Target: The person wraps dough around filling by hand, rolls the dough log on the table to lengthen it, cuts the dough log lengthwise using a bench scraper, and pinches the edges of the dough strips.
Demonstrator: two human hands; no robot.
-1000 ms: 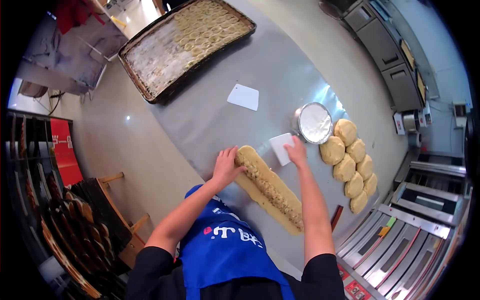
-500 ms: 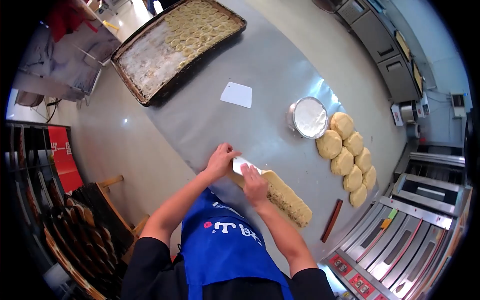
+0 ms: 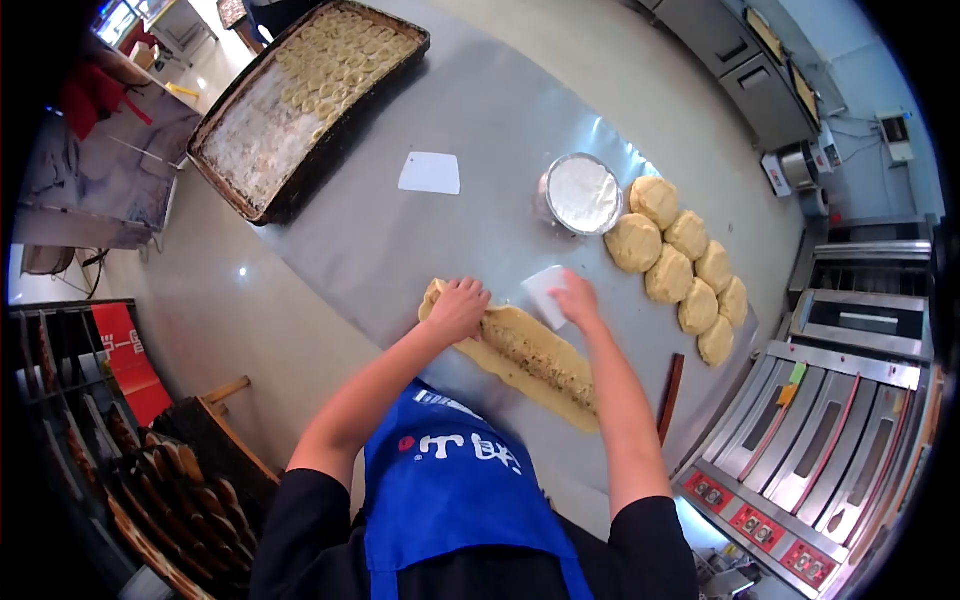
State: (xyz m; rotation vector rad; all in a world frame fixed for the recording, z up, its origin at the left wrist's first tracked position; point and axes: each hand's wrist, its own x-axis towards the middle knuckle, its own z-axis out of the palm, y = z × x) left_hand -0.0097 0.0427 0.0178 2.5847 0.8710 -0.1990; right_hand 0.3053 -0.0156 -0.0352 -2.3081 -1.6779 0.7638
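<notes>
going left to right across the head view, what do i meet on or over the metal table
baking tray → left hand → held white scraper → right hand → dough balls

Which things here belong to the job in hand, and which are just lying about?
Likely job:
- long yellow filled dough strip under the left hand
- flat white scraper in the right hand
- round yellow dough pieces

Likely just lying about:
- second flat white scraper
- straight reddish-brown stick

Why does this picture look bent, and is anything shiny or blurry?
Head view: straight edges bow, probably from a wide lens; glare brightens the metal table near the bowl of white powder; the right hand and white scraper look slightly blurred.
</notes>
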